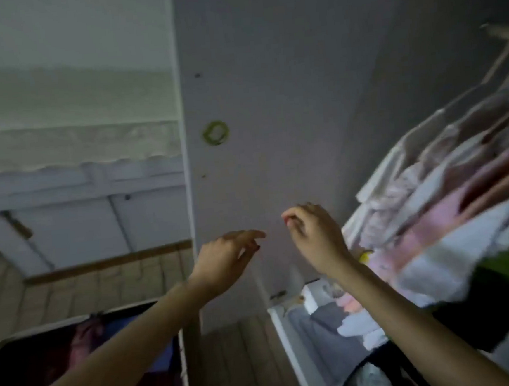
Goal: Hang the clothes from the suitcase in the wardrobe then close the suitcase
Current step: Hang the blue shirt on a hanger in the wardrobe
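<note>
Wardrobe (285,99): a tall flat panel in matt grey fills the middle of the view, with a small green ring mark on it; its open bay lies to the right, so the rail stays within reach.
Floor (245,361): pale wood planks run under the panel and carry the case.
Hanging clothes (448,189): soft pink, white and pale folds crowd together on hangers at the right; they slope across the tilted, blurred view, so single garments are hard to tell apart.
Suitcase (86,358): it lies open at lower left, well apart from the rail; a pale rounded rim frames a dark lining, and reddish and blue cloth lies inside, so by my reading clothes remain to be hung.
Drawer (327,324): a white box sits low in the wardrobe, pulled out, with folded grey and pink cloth inside.
Left hand (230,252): raised before the panel, fingers loosely extended toward the right, holding nothing visible.
Right hand (311,228): raised just beside the left, near the hung garments, fingers curled downward; it seems empty, though blur hides any small thing pinched there.
</note>
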